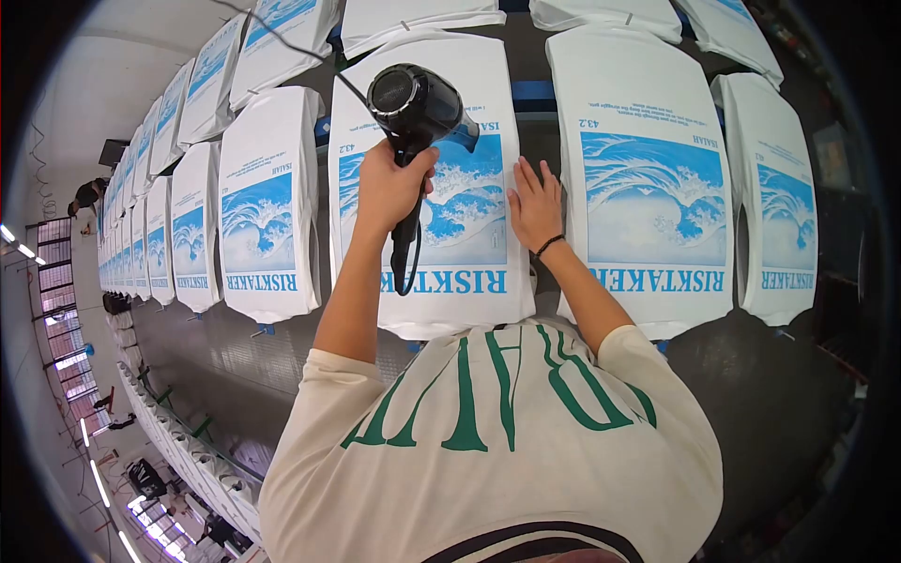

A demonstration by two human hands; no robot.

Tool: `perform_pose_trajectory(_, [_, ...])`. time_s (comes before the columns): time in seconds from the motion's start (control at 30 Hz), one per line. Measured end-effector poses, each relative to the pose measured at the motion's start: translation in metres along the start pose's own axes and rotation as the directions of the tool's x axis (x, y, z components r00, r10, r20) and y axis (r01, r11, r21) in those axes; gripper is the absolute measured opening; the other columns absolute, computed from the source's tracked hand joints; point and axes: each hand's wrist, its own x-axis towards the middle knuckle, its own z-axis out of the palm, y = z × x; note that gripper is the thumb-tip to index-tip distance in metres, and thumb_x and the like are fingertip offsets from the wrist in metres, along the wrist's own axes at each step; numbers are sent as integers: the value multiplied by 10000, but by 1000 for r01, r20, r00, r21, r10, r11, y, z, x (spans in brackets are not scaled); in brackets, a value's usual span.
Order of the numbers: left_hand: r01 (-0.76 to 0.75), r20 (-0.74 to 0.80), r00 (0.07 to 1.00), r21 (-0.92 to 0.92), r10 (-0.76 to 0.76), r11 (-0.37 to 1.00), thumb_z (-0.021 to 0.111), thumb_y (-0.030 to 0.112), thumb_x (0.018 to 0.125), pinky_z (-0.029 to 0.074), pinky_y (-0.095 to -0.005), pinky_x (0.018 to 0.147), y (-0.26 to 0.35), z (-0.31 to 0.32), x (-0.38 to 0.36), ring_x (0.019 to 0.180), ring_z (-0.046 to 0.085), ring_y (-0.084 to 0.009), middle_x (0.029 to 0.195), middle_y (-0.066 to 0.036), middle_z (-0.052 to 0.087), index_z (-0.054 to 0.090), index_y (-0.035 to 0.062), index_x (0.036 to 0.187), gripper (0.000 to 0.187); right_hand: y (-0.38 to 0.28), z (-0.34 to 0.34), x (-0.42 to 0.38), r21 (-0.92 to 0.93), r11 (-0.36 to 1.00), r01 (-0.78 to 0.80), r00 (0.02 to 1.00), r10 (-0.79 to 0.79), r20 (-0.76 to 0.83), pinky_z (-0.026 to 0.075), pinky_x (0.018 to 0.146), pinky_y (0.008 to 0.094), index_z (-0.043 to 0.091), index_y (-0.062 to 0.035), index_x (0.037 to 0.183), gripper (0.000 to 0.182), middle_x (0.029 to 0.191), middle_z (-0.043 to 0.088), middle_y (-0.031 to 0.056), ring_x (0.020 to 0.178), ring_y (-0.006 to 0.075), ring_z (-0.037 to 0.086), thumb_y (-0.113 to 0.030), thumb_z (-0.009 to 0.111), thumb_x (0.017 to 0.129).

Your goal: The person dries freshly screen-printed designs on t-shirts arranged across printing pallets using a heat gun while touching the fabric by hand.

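Note:
My left hand (pixel 394 185) is wrapped round the handle of a black hair dryer (pixel 413 98). The dryer is held over a white T-shirt (pixel 450 70) printed with a blue wave picture and the word RISKTAKER. Its nozzle points right and down, above the upper part of the print, and hides some of it. My right hand (pixel 538 202), with a dark bracelet at the wrist, lies with fingers stretched out at the right edge of this shirt, beside the gap to the neighbouring printed T-shirt (pixel 648 80). Nothing is held in it.
More printed white shirts (pixel 272 122) lie in long rows to the left, right and far side. The dryer's cord (pixel 291 45) runs off toward the upper left. A dark surface (pixel 235 366) lies along the near side of the shirts. People (pixel 89 194) appear far left.

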Motion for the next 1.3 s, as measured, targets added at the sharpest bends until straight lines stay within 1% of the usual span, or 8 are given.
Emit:
perform_pose_trajectory(0.13, [35, 39, 999, -71, -32, 997, 709, 152, 838, 493, -265, 497, 9, 12, 21, 524, 608, -128, 669, -78, 640, 607, -33, 860, 213, -1, 2, 13, -56, 997, 43, 999, -42, 25, 184, 1170, 562, 450, -37, 1434, 488, 1535, 392, 95, 1437, 421, 247, -283, 440, 1012])
perform_pose_trajectory(0.23, [20, 7, 1000, -14, -20, 1000, 717, 165, 846, 498, -261, 495, 7, 11, 31, 511, 598, -126, 665, -74, 639, 616, -26, 858, 217, -1, 3, 24, -60, 995, 76, 995, -71, 71, 173, 1175, 571, 430, -49, 1451, 501, 1564, 349, 78, 1444, 427, 222, -293, 440, 1014])
perform_pose_trajectory(0.43, [57, -255, 965, 14, -52, 998, 722, 176, 842, 471, -265, 476, -18, -70, 44, 518, 597, -132, 671, -71, 641, 628, -41, 886, 241, -10, 16, 45, -96, 984, 153, 973, -133, 187, 140, 1174, 605, 391, -63, 1487, 569, 1614, 252, 50, 1463, 433, 161, -362, 465, 1009])
perform_pose_trajectory(0.57, [79, -378, 926, 148, -18, 986, 724, 173, 817, 485, -279, 496, -44, -139, 66, 511, 603, -143, 680, -77, 650, 631, -50, 839, 242, -16, 20, 50, -165, 969, 186, 961, -144, 235, 75, 1169, 638, 364, -77, 1510, 639, 1626, 229, 41, 1487, 429, 91, -452, 458, 1001])
perform_pose_trajectory(0.63, [94, -379, 924, 112, -45, 989, 720, 164, 817, 484, -280, 495, -47, -156, 75, 518, 604, -147, 679, -81, 647, 628, -43, 839, 228, -16, 23, 52, -184, 966, 180, 958, -130, 257, 66, 1168, 642, 354, -83, 1517, 648, 1630, 218, 36, 1491, 427, 79, -466, 446, 1002])
perform_pose_trajectory(0.77, [72, -249, 965, -41, -80, 997, 713, 144, 834, 479, -279, 495, -35, -144, 73, 523, 589, -143, 676, -81, 638, 622, -37, 855, 204, -17, 24, 48, -226, 959, 172, 951, -101, 293, 45, 1162, 656, 330, -97, 1532, 665, 1639, 196, 27, 1500, 423, 50, -496, 414, 1006])
perform_pose_trajectory(1.1, [46, 63, 997, -62, -42, 997, 718, 165, 845, 500, -270, 504, -6, -34, 64, 534, 606, -133, 685, -76, 647, 617, -25, 870, 216, -20, 19, 37, -213, 971, 106, 986, -75, 149, 52, 1157, 653, 390, -73, 1495, 617, 1609, 281, 43, 1484, 428, 122, -439, 440, 1001])
perform_pose_trajectory(1.3, [46, 70, 997, -54, -43, 997, 711, 164, 842, 497, -274, 492, -2, -7, 59, 521, 610, -139, 671, -77, 649, 621, -34, 876, 220, -16, 17, 23, -186, 982, 27, 999, -22, 29, 75, 1158, 629, 415, -56, 1472, 572, 1591, 319, 49, 1464, 422, 171, -370, 465, 996])
